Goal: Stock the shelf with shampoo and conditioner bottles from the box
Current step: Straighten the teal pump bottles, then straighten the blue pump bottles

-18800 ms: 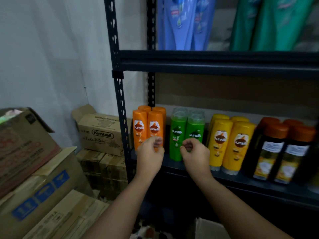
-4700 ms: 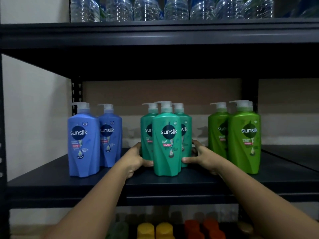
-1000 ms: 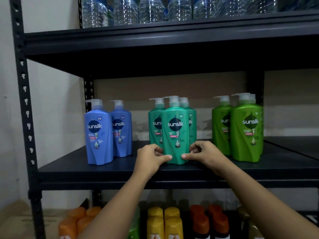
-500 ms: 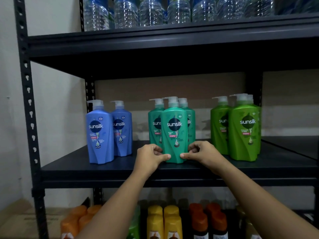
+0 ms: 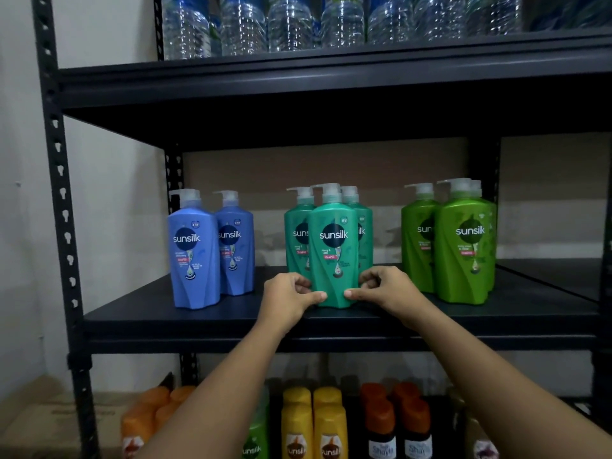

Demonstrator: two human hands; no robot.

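Centrally in the frame, the left hand (image 5: 291, 298) and right hand (image 5: 384, 289) are pinching the lower sides of the front teal Sunsilk pump bottle (image 5: 332, 250), fingers curled, thumbs pressing its base. It is standing upright on the dark middle shelf (image 5: 231, 318), two more teal bottles just behind, between blue pump bottles (image 5: 195, 253) and green pump bottles (image 5: 463, 246).

Behind the front teal bottle (image 5: 332, 250), two more teal bottles (image 5: 296, 236) mostly hidden, labels cut to fragments. Its lower corners covered by the left hand (image 5: 288, 298) and right hand (image 5: 387, 288). Small print below its logo too blurred to read. Far beneath it, yellow bottles (image 5: 313, 422) cropped by the bottom edge.
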